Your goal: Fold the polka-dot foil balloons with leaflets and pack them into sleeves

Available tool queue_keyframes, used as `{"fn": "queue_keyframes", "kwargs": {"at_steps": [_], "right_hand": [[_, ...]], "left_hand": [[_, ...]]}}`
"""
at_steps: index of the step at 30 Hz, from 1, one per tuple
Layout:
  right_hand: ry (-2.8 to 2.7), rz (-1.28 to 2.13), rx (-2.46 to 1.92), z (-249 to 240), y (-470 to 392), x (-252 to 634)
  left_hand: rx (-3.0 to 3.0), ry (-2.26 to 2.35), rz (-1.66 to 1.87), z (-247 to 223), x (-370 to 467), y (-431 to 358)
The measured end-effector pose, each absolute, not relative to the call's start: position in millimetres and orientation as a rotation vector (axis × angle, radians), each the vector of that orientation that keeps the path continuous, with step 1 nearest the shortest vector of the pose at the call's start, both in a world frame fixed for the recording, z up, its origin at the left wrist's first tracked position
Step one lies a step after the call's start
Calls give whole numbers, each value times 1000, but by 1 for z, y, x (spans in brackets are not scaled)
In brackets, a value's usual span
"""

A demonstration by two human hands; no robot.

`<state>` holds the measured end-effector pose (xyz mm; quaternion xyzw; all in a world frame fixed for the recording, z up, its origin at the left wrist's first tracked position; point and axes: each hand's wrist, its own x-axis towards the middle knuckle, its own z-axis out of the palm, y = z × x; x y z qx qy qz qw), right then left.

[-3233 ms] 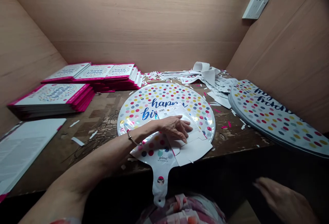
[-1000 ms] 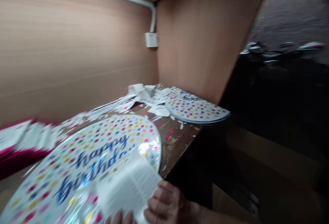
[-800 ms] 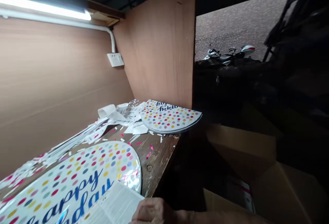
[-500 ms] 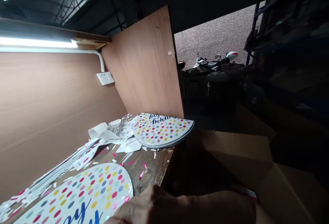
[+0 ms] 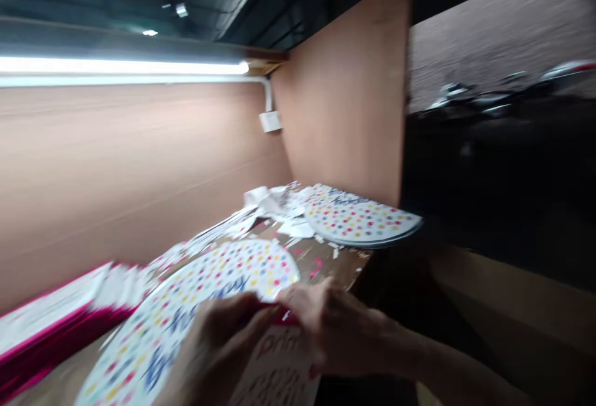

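A pink-topped white printed packet [image 5: 279, 356], with letters reading "prim", is held between my two hands at the bottom middle. My left hand [image 5: 218, 338] pinches its top edge from the left, thumb and fingers closed. From the right, my right hand [image 5: 326, 325] has its fingers closed on the same pink edge. Behind them lies a round white polka-dot piece [image 5: 186, 313] with blue script, flat on the table and partly covered by my hands. Motion blur smears the details of both hands.
Pink-edged white flat packs [image 5: 69, 313] are stacked at the left. Folded polka-dot pieces [image 5: 358, 220] overhang the table's right edge near the wooden side panel [image 5: 349, 95]. White paper scraps [image 5: 274, 204] and pink bits litter the wooden table [image 5: 347, 266]. A cardboard box [image 5: 516, 306] stands lower right.
The view has swung left, bringing the stacked packs into sight. My left hand and the printed packet now show; my right hand has moved from the round piece's edge to the packet.
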<state>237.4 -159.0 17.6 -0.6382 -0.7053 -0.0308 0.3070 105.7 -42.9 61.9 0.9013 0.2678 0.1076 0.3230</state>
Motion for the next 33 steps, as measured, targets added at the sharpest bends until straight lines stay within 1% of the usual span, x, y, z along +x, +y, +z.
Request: {"fn": "queue_keyframes", "kwargs": {"at_steps": [3,9,11,13,21,26,28,31,33], "right_hand": [[-1737,235,-1587,5,-139,232],[-1356,1366,-1160,-15,-105,224],[-1188,1603,-1042,-22,-100,221],[-1080,1709,-988,-30,-96,218],[-1014,1841,-947,-48,-88,204],[-1081,1795,-1025,-46,-91,193],[-1254,1674,-1118,-46,-91,190],[-1620,1263,-1361,-57,-85,198],[-1802,1023,-1438,-71,-81,213]], "left_hand": [[2107,816,255,57,98,-41],[1596,916,298,22,58,-19],[1508,923,319,17,44,-20],[1441,910,340,14,34,-22],[1361,914,410,3,14,-27],[1354,894,434,-3,8,-31],[1321,890,445,-5,5,-34],[1261,848,461,-2,0,-39],[1223,814,499,3,-5,-39]]}}
